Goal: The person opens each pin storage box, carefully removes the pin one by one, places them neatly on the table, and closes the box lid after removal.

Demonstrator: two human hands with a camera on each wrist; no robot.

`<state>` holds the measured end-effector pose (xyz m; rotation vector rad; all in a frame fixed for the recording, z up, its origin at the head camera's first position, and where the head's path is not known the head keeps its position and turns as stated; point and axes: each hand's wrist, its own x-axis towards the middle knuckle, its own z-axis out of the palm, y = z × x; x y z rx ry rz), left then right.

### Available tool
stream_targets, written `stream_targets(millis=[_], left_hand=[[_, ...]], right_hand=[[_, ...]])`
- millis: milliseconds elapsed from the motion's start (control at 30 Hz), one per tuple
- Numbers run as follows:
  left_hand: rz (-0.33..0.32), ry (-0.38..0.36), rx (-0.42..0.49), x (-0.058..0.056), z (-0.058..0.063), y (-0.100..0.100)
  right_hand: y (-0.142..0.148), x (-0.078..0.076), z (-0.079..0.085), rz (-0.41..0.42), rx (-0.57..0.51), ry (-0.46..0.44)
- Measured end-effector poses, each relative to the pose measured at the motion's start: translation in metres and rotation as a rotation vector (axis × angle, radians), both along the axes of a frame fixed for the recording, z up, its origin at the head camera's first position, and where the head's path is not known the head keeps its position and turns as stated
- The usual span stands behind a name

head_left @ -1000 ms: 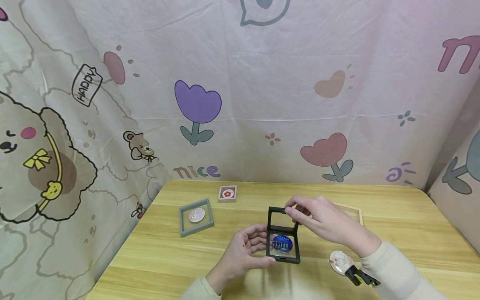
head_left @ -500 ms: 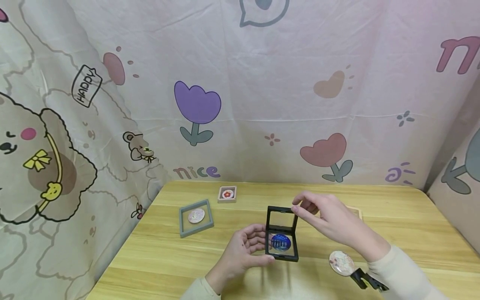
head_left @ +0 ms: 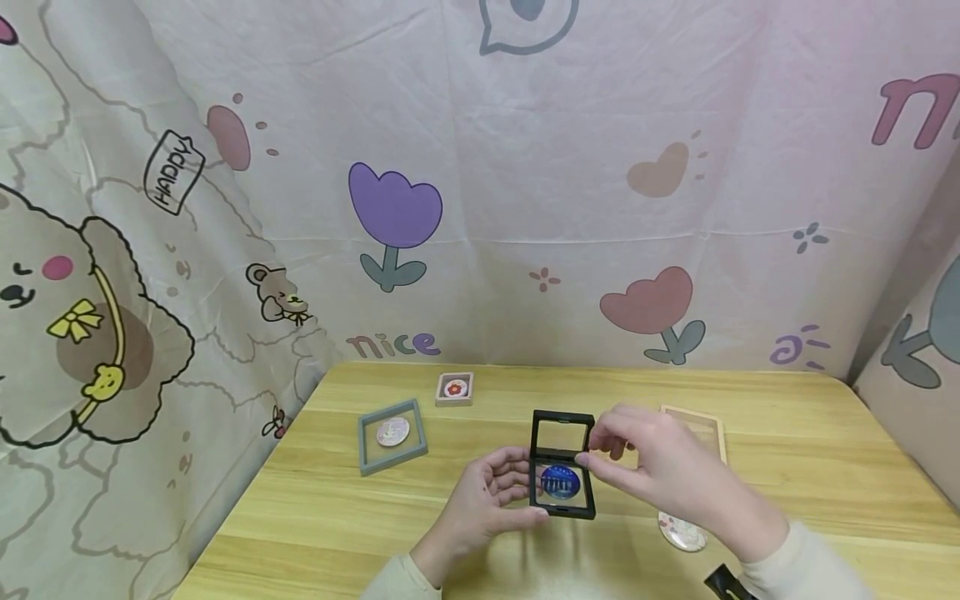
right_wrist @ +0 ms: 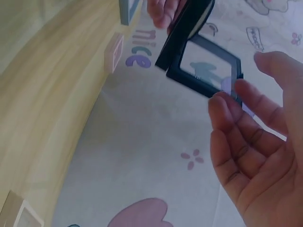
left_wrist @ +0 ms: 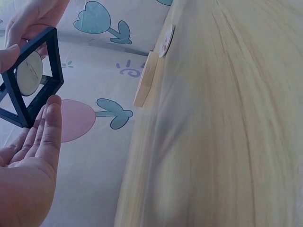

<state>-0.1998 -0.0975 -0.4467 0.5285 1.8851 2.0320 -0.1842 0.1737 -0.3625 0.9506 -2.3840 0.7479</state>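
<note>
A black hinged display frame [head_left: 533, 492] with clear film stands open, its lid [head_left: 562, 415] tilted up at the back. In its lower half lies a round blue badge [head_left: 560, 482]; the badge's pale back [left_wrist: 29, 73] shows in the left wrist view. My left hand [head_left: 486, 502] grips the frame by its left side, thumb at the front edge and fingers round the far side, holding it above the table. Beside the lid's right edge is my right hand [head_left: 660, 467], its bent fingertips touching the lid's edge while the thumb stands apart in the right wrist view.
On the wooden table [head_left: 300, 525], a grey frame [head_left: 363, 442] with a pale badge lies left. Behind it is a small wooden box [head_left: 454, 402] with a red-flower badge. A wooden frame [head_left: 722, 437] and a round badge [head_left: 682, 533] lie right, partly behind my right hand. Printed cloth [head_left: 510, 192] hangs behind.
My right hand has slid from the lid's upper right corner, which it pinched, down along its right edge. The frame has shifted slightly left and up in my left hand, which keeps its hold.
</note>
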Motion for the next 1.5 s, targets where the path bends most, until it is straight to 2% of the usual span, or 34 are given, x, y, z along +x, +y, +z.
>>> stream_targets(millis=[233, 467, 933, 1167, 1500], left_hand=[[0.003, 0.007, 0.007, 0.000, 0.000, 0.001], [-0.003, 0.004, 0.025, 0.001, 0.000, 0.001], [-0.017, 0.020, 0.027, 0.000, -0.002, 0.001], [-0.018, 0.017, 0.024, 0.001, -0.002, 0.001], [-0.026, 0.031, 0.035, 0.000, -0.005, 0.001]], right_hand=[[-0.013, 0.011, -0.002, -0.053, 0.079, -0.016], [-0.027, 0.016, -0.004, -0.124, 0.133, -0.003], [-0.041, 0.018, -0.005, -0.112, 0.215, 0.032], [-0.043, 0.017, -0.006, -0.108, 0.221, 0.018], [-0.042, 0.016, -0.003, -0.072, 0.222, -0.045]])
